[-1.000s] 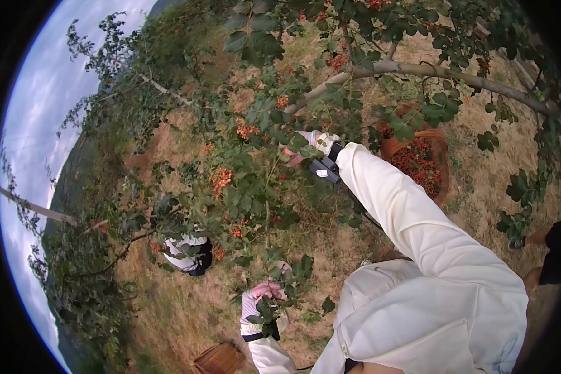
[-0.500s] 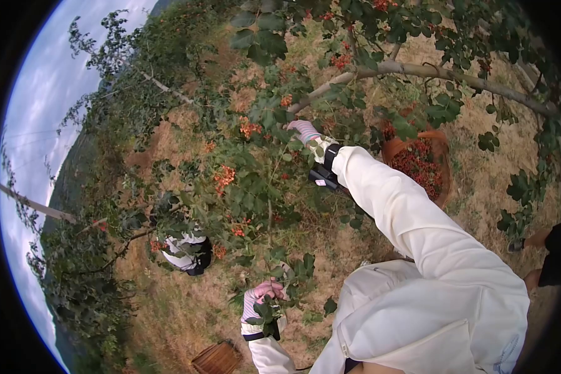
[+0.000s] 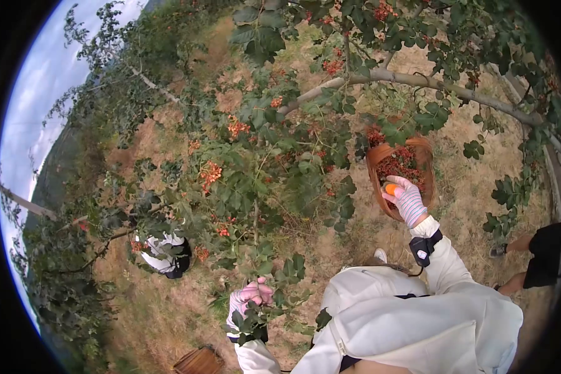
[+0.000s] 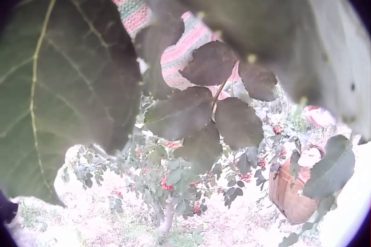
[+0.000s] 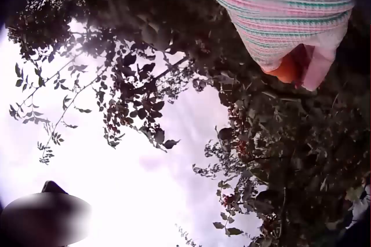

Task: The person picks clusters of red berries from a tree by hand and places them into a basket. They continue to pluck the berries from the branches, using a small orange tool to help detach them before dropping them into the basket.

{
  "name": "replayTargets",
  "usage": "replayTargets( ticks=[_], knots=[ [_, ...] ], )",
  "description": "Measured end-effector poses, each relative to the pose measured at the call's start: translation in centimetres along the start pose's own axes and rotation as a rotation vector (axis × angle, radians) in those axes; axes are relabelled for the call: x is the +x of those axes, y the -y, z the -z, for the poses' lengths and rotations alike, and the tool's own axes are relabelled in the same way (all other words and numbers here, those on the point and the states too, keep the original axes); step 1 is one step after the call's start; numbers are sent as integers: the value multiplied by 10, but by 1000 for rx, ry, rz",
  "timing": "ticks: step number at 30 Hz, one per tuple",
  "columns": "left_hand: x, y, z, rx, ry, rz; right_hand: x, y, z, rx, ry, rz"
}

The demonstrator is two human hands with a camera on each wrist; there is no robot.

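Observation:
My right hand (image 3: 408, 202), in a striped knit glove, is over the near side of a wicker basket (image 3: 431, 181) of red berry clusters (image 3: 396, 163). It pinches a small orange object (image 3: 391, 187), its far side hidden; in the right wrist view the same object (image 5: 285, 70) shows at the glove's (image 5: 284, 18) fingertips. My left hand (image 3: 248, 300) is low in the head view, its fingers curled round a thin leafy branch (image 3: 256, 218). Large leaves (image 4: 69, 73) cover much of the left glove (image 4: 188, 53) in the left wrist view.
A thick bough (image 3: 411, 79) crosses above the basket. Orange-red clusters (image 3: 210, 172) hang among leaves left of centre. Behind the foliage is a person in white (image 3: 165, 254); another person's legs (image 3: 514, 285) are at the right. A second basket (image 3: 198, 361) is at the bottom edge.
My right hand has moved from the foliage by the bough, right and down to the basket. The orange object now shows in its fingers. The left hand keeps its hold; the head view has shifted slightly.

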State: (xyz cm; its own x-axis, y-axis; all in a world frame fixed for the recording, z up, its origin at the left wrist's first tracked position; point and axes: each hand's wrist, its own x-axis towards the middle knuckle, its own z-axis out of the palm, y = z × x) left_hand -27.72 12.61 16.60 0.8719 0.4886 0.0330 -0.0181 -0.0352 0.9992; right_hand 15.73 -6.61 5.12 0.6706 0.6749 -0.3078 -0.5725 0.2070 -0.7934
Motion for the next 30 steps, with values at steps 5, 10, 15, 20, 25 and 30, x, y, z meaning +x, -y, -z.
replayTargets(
  ticks=[5,10,15,20,25,30],
  knots=[
    [9,13,2,-41,170,-152,63,-22,67,-1165,-544,-169],
    [13,7,-24,-75,137,-151,32,-54,53,-887,-222,151],
    [36,5,-63,-83,271,-69,-19,-14,11,-932,173,-106],
    [42,17,-102,6,191,90,-3,14,26,-1081,285,122],
    [72,74,-151,226,99,-88,3,35,22,-1018,327,74],
    [99,121,-198,418,-27,-178,-9,23,28,-1052,362,53]
  ],
)
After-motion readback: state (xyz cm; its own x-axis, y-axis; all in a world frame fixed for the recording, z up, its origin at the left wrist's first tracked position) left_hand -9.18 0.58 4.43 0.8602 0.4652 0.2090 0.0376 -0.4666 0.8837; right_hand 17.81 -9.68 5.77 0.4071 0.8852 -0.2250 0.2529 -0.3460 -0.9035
